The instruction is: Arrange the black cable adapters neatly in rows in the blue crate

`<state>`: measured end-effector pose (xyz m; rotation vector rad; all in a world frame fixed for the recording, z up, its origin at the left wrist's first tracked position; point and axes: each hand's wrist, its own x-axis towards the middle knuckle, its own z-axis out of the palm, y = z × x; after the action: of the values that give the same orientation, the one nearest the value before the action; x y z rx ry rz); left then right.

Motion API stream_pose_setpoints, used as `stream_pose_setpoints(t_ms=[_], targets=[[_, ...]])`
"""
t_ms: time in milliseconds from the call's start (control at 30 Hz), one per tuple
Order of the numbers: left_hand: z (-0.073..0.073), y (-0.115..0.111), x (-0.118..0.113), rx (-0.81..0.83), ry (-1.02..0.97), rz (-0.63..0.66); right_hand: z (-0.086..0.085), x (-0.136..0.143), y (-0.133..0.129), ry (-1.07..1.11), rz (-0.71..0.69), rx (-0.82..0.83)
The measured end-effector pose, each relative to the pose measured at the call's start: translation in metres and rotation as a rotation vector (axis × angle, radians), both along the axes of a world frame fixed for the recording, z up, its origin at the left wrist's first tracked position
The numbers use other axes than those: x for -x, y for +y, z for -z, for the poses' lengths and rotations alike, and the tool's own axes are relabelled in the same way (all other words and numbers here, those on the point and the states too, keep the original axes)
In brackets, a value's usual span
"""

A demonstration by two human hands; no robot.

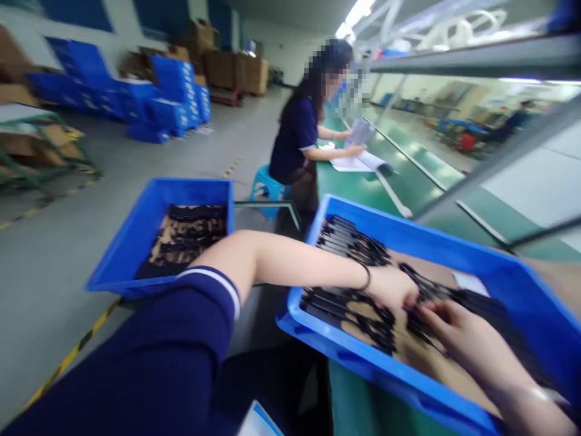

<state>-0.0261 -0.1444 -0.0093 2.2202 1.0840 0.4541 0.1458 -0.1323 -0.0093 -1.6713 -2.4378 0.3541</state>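
Both my hands are in the right blue bin, with their fingertips close together. My left hand, wearing a dark band at the wrist, is closed in a pinch on a black cable. Opposite it, my right hand also pinches the black cable, thumb against fingers; blur hides the exact grip. Around them, slim black bars with cables lie in rows on brown cardboard. More black pieces are stacked at the bin's right side, partly behind my right hand.
A second blue bin with black pieces on cardboard stands to the left, partly behind my left arm. Beyond, a person sits on a blue stool, holding papers at the green bench. A slanted metal post rises behind the right bin.
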Motion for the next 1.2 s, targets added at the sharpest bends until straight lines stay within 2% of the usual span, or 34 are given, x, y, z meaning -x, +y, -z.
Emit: stream_pose_setpoints(t_ms=[67, 167, 333, 467, 633, 700, 900, 1133, 1200], targets=[[0.0, 0.0, 0.01, -0.11, 0.084, -0.046, -0.007, 0.007, 0.001, -0.038, -0.052, 0.05], [0.006, 0.009, 0.018, -0.136, 0.132, -0.094, -0.006, 0.017, 0.007, -0.043, -0.023, -0.004], [0.011, 0.009, 0.012, -0.189, 0.127, 0.062, 0.0, 0.016, 0.01, -0.072, 0.039, -0.026], [0.01, -0.004, 0.005, -0.162, 0.3, 0.19, 0.0, 0.014, 0.009, -0.06, 0.016, -0.022], [0.017, -0.015, -0.001, -0.298, 0.492, 0.153, -0.001, 0.017, 0.009, -0.051, -0.011, 0.006], [0.019, -0.017, -0.002, -0.304, 0.526, 0.159, -0.001, 0.017, 0.008, -0.045, -0.022, 0.014], [0.019, -0.021, -0.004, -0.231, 0.53, 0.137, 0.001, 0.015, 0.009, -0.026, -0.057, 0.013], [0.023, -0.029, -0.011, -0.312, 0.493, 0.161, 0.001, 0.015, 0.009, 0.017, -0.032, 0.007], [0.021, -0.028, -0.01, -0.272, 0.442, 0.123, 0.0, 0.014, 0.008, 0.04, -0.024, 0.016]])
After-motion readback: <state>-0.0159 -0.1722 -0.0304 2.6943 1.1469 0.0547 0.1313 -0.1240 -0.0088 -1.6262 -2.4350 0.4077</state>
